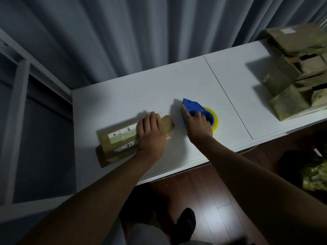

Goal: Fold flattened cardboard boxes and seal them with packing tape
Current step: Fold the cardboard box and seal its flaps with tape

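Box (123, 140) lies under left hand's (151, 133) flat fingers (152, 119).

A home room: grey curtains (123, 41), wood floor (203, 191), white table (123, 96).

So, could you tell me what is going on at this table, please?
A person is sealing a cardboard box on the white table. The left hand presses flat on the box, while the right hand grips the blue tape dispenser beside it. More cardboard boxes are stacked at the table's right end.
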